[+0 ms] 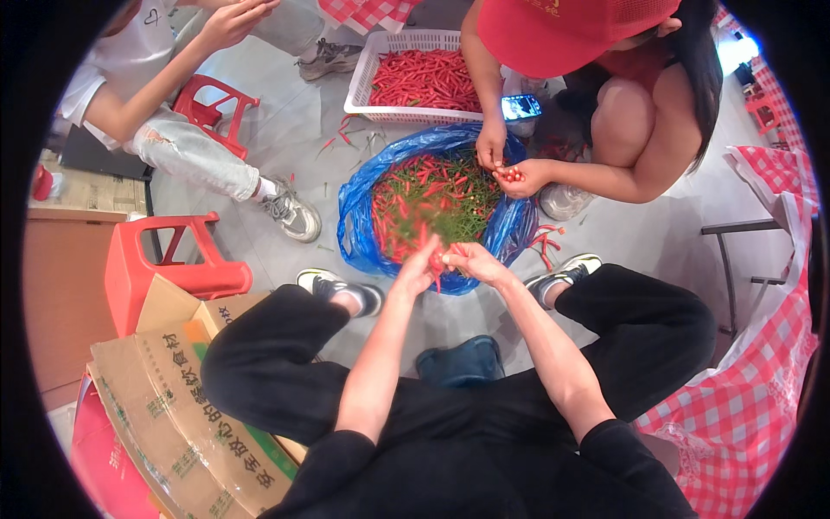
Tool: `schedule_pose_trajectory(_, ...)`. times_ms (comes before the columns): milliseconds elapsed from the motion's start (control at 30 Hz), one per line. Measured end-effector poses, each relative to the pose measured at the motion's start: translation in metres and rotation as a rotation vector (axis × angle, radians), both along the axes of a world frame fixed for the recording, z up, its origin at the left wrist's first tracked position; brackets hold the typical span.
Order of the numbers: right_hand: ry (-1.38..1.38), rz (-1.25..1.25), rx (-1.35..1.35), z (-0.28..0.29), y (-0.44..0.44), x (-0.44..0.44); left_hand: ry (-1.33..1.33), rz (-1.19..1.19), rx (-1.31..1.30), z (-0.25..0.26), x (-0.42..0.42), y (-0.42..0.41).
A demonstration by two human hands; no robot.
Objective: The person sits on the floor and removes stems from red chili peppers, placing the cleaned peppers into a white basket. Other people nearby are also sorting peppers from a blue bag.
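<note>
Between my feet a blue plastic bag (353,214) lies open on the floor, full of red chilli peppers with green stems (447,188). Over its near edge my left hand (418,267) grips a few red chilli peppers (436,261). The fingertips of my right hand (478,263) pinch red chilli beside the left fingers. Motion blurs the green stems just beyond my hands. Behind the bag, a white plastic basket (356,87) holds loose red chillies (418,78), mostly stemless.
A person in a red cap (564,36) crouches across the bag, cupping chilli pieces. Another person's leg (194,162) extends from the left. Red plastic stools (123,272) and a cardboard box (188,402) stand left. Checked tablecloth (733,415) hangs right. Chillies (546,250) lie on the floor.
</note>
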State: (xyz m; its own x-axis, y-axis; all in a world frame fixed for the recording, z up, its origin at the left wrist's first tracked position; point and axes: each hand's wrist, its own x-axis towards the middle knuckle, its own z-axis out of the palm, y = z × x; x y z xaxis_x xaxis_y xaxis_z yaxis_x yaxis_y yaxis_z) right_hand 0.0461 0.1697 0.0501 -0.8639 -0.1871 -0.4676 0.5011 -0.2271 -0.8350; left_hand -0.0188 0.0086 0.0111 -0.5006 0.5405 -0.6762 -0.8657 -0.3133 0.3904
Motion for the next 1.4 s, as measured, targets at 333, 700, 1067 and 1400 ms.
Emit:
schedule_pose_trajectory(333, 0.105, -0.35, 0.336, -0.003, 0.005, -0.01, 0.15, 0.05, -0.101, 0.011, -0.002, 0.0)
schedule_pose_trajectory(700, -0.075, -0.265, -0.136, 0.001, 0.007, -0.003, 0.148, 0.021, 0.055, 0.023, -0.002, -0.005)
schedule_pose_trajectory(1067, 0.038, -0.364, -0.065, 0.015, -0.019, -0.003, 0.066, -0.004, 0.272, 0.025, -0.004, -0.004)
schedule_pose_trajectory(1400, 0.025, -0.473, 0.132, -0.009, 0.0, -0.007, 0.189, -0.104, -0.003, 0.03, 0.006, 0.007)
